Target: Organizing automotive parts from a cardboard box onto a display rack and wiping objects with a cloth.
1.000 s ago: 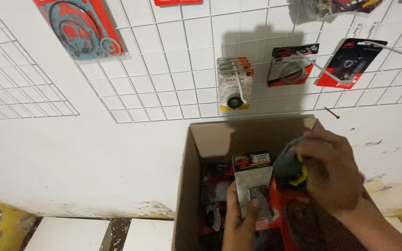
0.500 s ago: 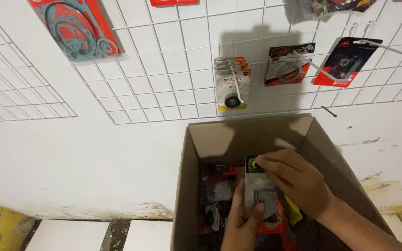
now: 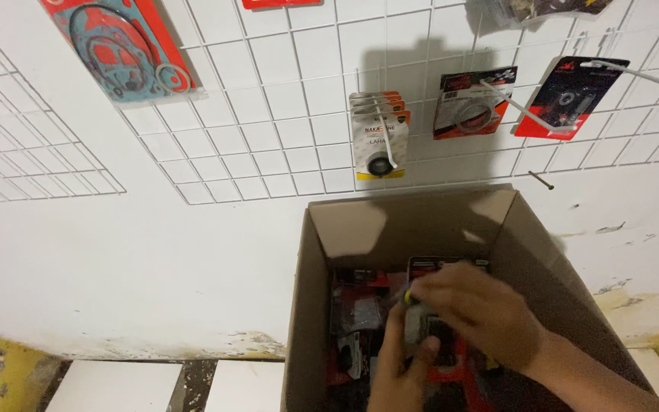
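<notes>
An open cardboard box stands against the white wall, filled with red and black carded parts packs. My left hand reaches up from the bottom edge and holds a small clear pack inside the box. My right hand comes in from the right and pinches the top of the same pack, along with a small yellow-and-dark piece at its fingertips. Both hands are inside the box and partly cover the pack.
A white wire grid hangs on the wall above the box. On its hooks hang a gasket card, a stack of white-and-yellow packs, and two red-and-black packs. White floor tiles lie at lower left.
My right hand has dropped from above the right side of the box down and left onto the pack in my left hand. The view has shifted slightly.
</notes>
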